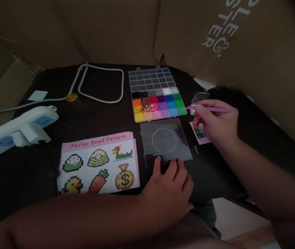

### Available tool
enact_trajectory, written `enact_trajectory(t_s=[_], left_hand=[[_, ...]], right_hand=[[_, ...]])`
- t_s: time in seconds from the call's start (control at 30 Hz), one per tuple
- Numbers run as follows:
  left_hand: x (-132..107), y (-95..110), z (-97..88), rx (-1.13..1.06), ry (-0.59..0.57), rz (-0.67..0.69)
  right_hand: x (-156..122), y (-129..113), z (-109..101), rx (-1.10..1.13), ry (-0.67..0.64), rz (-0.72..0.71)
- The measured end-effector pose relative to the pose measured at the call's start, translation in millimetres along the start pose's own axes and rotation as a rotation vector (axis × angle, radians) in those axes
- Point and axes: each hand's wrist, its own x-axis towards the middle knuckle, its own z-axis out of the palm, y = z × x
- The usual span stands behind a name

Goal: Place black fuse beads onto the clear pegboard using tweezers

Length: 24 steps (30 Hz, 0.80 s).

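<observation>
My left hand (169, 188) rests on the dark table with its fingertips on the near edge of a clear square pegboard (166, 140); the fingers lie apart and hold nothing. My right hand (216, 122) is closed on pink tweezers (209, 109), whose tip points left toward the right edge of the open bead box (157, 102). The box holds beads sorted by colour in compartments, and its clear lid lies open behind it. A pink "Perler Bead Pattern" sheet (99, 162) with several pixel pictures lies left of the pegboard.
A white power strip (17, 129) sits at the left with a grey cable (100, 83) looping behind. A small clear case (200, 97) and a small card (200, 133) lie by my right hand. Cardboard walls (214, 38) surround the table.
</observation>
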Motion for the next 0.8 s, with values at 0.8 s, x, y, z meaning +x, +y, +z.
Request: enact_trajectory(t_s=[0.8], left_hand=[[-2.9, 1.8, 6.7, 0.028, 0.04, 0.008]], right_hand=[[-7.5, -1.9, 1.3, -0.025, -0.077, 0.007]])
